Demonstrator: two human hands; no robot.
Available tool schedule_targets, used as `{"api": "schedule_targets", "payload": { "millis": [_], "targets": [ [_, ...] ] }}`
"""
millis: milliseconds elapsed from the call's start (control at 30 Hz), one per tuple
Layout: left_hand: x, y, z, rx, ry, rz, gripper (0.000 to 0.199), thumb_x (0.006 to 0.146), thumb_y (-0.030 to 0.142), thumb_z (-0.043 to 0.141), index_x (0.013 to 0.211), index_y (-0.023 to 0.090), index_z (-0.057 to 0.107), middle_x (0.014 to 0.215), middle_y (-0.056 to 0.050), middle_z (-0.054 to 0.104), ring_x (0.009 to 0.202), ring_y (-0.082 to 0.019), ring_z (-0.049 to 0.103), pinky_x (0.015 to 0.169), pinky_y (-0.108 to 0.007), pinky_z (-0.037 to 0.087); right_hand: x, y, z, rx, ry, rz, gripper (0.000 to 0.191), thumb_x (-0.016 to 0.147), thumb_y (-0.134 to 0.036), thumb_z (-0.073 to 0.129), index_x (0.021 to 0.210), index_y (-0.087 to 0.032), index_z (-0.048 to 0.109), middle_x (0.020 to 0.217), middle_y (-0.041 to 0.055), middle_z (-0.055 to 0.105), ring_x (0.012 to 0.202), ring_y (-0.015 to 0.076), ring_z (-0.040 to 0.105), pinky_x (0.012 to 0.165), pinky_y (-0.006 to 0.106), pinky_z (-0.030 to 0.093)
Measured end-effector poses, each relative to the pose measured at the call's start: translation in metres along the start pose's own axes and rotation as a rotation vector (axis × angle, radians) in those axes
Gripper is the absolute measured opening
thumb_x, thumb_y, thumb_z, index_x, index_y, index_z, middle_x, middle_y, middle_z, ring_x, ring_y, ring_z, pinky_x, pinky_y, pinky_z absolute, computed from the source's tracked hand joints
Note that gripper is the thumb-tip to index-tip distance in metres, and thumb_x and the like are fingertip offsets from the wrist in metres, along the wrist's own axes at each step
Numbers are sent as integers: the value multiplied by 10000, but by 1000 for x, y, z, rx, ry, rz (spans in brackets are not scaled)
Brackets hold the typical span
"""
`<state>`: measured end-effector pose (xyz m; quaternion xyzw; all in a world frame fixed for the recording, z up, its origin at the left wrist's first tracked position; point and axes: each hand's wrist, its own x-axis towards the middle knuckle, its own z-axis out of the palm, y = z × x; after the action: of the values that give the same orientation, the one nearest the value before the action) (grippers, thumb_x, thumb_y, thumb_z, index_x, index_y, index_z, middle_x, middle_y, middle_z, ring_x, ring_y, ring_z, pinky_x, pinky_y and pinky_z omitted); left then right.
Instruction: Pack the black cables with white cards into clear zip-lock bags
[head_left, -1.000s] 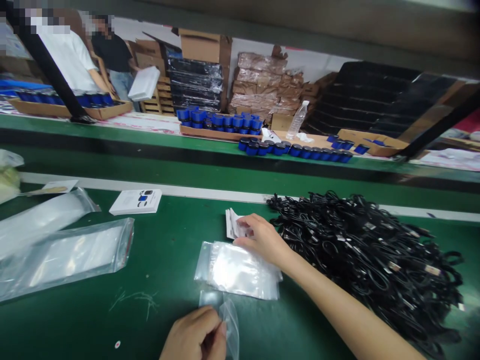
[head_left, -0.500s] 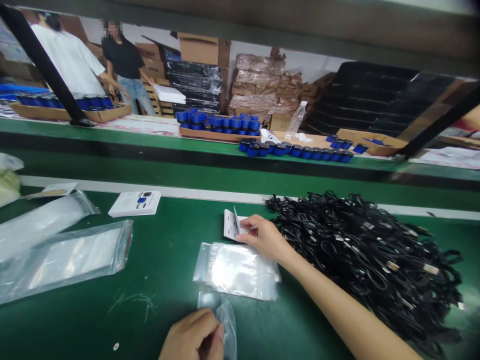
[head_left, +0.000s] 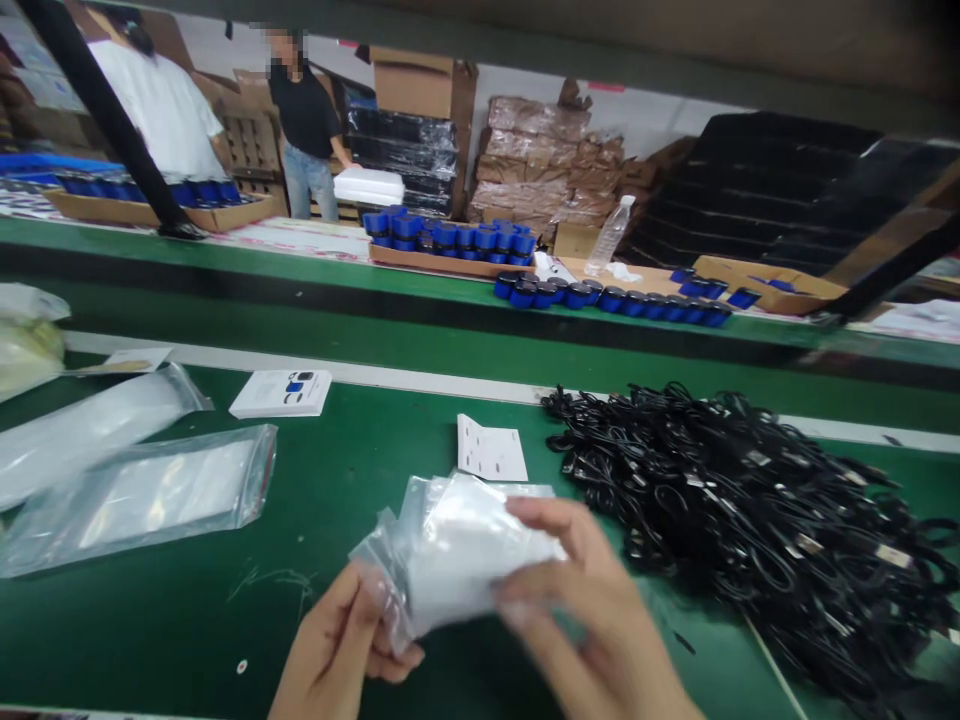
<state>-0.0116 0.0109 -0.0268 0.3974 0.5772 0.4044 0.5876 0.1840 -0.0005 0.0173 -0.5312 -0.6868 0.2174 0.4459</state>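
Above green matting (head_left: 150, 640), hands (head_left: 600, 610) hold a clear bag (head_left: 465, 550); cartons (head_left: 412, 85) beyond.

Zip bags (head_left: 127, 490) left on the workbench (head_left: 150, 640), cable heap (head_left: 735, 530) right, leaflet (head_left: 491, 448) between

Silvery-white plastic bag (head_left: 457, 550), green bench mat (head_left: 172, 630), black cables (head_left: 735, 530), blue-and-black round containers (head_left: 607, 300)

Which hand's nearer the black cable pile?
Right hand, just left of the black cable pile. Left hand sits farther left, across the clear zip bag both hands hold.
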Motion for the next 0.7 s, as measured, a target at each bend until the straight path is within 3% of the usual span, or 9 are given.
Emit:
{"api": "schedule_targets", "payload": {
  "millis": [33, 100, 200, 267, 367, 433, 533, 633, 700],
  "targets": [
    [2, 2, -2, -78, -4, -45, 464, 723, 658, 616, 743, 195, 642, 545, 35, 658, 487, -113, 606, 461, -167, 502, -11, -4, 7, 33, -39, 14, 143, 845, -178, 557, 802, -245, 676, 1322, 73, 482, 1126, 236, 560, 877, 330, 485],
    [6, 3, -7, -175, -35, -91, 472, 695, 666, 638, 755, 197, 648, 555, 37, 659, 503, -127, 617, 466, -189, 518, -24, -5, 21, 104, -150, 87, 145, 839, -160, 548, 864, -224, 675, 1356, 103, 460, 1086, 222, 594, 886, 315, 490],
    [9, 1, -14, -145, -51, -48, 448, 739, 648, 607, 752, 200, 623, 609, 29, 670, 520, -141, 628, 471, -218, 534, -25, 1, 37, 136, -264, 216, 118, 832, -175, 531, 858, -184, 645, 947, 89, 643, 757, 167, 642, 668, 248, 516],
    [9, 1, -16, -8, 1, 57, 405, 819, 596, 541, 733, 203, 589, 598, 39, 640, 492, -124, 597, 455, -205, 516, -23, 3, 45, 117, -255, 267, 80, 812, -205, 540, 781, -181, 610, 726, 29, 611, 615, 146, 579, 549, 226, 456],
    [7, 5, -12, 351, 189, 371, 395, 908, 487, 430, 634, 212, 500, 495, 72, 502, 422, -86, 497, 407, -153, 428, -26, 2, 59, 208, -183, 358, 38, 774, -227, 574, 774, -194, 555, 651, -9, 573, 564, 130, 523, 515, 221, 402],
    [7, 9, -8, 543, 330, 570, 361, 935, 380, 381, 619, 224, 458, 471, 85, 446, 392, -79, 454, 378, -143, 377, -31, 1, 71, 389, -75, 456, 235, 751, -244, 620, 966, -211, 531, 648, -35, 558, 575, 135, 532, 539, 227, 424],
    [6, 13, -3, 620, 420, 680, 298, 929, 287, 361, 646, 237, 439, 472, 96, 442, 374, -79, 446, 371, -143, 365, -37, -1, 85, 708, 60, 599, 650, 697, -337, 731, 1243, -237, 394, 738, -32, 588, 600, 143, 571, 546, 242, 472],
    [4, 15, -1, 614, 410, 690, 295, 912, 273, 381, 621, 241, 415, 459, 103, 401, 365, -78, 416, 363, -148, 347, -36, -1, 85, 830, -97, 687, 459, 680, -490, 745, 988, -189, 588, 651, -23, 591, 488, 113, 556, 459, 212, 448],
    [3, 15, -3, 607, 390, 685, 317, 901, 276, 404, 586, 239, 400, 444, 104, 377, 362, -77, 395, 357, -150, 335, -35, 0, 76, 698, -162, 632, 331, 748, -491, 682, 724, -166, 624, 537, -25, 560, 431, 100, 543, 426, 189, 420]
  ]
}}
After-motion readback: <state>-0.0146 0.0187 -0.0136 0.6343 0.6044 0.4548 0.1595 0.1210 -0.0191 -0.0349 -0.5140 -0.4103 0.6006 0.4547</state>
